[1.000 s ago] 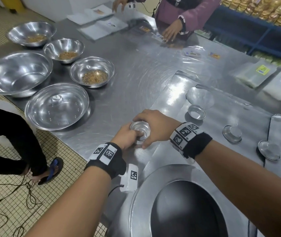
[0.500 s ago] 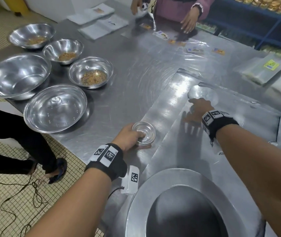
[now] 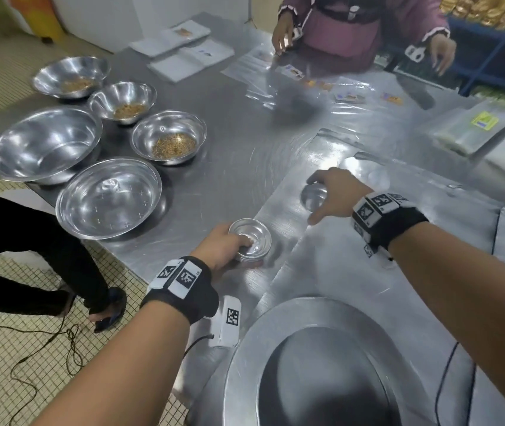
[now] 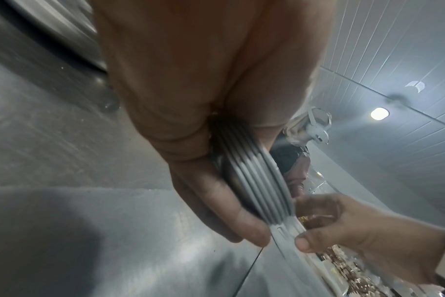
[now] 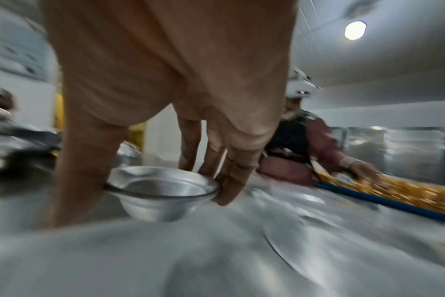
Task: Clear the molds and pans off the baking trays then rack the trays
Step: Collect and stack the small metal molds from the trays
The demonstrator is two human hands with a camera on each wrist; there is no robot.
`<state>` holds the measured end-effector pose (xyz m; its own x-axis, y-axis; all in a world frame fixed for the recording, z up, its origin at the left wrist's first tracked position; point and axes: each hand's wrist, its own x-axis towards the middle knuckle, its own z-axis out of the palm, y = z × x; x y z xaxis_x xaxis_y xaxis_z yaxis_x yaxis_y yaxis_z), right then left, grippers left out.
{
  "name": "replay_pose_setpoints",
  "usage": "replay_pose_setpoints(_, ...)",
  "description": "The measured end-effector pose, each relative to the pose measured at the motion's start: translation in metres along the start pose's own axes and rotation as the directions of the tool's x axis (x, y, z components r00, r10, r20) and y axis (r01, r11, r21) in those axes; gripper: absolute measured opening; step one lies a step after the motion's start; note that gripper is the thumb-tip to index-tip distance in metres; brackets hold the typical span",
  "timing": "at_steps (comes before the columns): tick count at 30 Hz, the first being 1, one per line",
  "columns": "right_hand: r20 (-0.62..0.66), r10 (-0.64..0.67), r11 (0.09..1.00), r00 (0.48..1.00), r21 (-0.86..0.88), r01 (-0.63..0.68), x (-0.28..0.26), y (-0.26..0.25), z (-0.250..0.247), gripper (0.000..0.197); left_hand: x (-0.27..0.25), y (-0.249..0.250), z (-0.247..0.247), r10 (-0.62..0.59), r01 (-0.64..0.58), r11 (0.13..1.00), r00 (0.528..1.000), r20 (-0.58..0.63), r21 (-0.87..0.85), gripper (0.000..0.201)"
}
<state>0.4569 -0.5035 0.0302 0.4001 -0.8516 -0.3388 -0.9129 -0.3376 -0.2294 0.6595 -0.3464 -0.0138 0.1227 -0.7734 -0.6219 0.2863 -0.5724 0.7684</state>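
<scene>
Holding a stack of small molds [image 3: 249, 242] on the table edge, the left hand [image 3: 220, 249] hides its near side, thumb inside. The right hand [image 3: 335, 195] pinches one small mold [image 3: 314, 196] above the baking tray [image 3: 291, 192], fingers curled round its rim. Shiny bowls [image 3: 108, 198] sit nearby.

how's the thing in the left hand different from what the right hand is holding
The left hand grips a stack of small molds, several nested rims showing in the left wrist view; the right hand pinches a single mold. The stack sits by the tray's near edge; the single mold is over the tray. Both are small round shiny metal cups.
</scene>
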Motion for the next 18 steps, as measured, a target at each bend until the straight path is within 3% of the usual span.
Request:
replay_pose_setpoints(6, -0.056, -0.251, 0.967, 0.966, 0.038, 0.253, -0.067, -0.045, -0.022, 0.092, -0.042, 0.02, 0.012, 0.065, -0.061, 0.996, 0.997, 0.052, -0.066, 0.032)
replay_pose_setpoints(11, -0.074, -0.374, 0.927, 0.924, -0.046, 0.372, -0.124, -0.058, -0.03, 0.1, -0.087, 0.023, 0.033, 0.071, -0.058, 0.996, 0.978, 0.195, -0.069, 0.064)
replay_pose_setpoints(18, -0.076, -0.407, 0.913, 0.91, -0.014, 0.407, -0.188, -0.041, -0.021, 0.098, -0.13, -0.004, 0.09, 0.107, -0.105, 0.994, 0.979, 0.174, -0.022, 0.04)
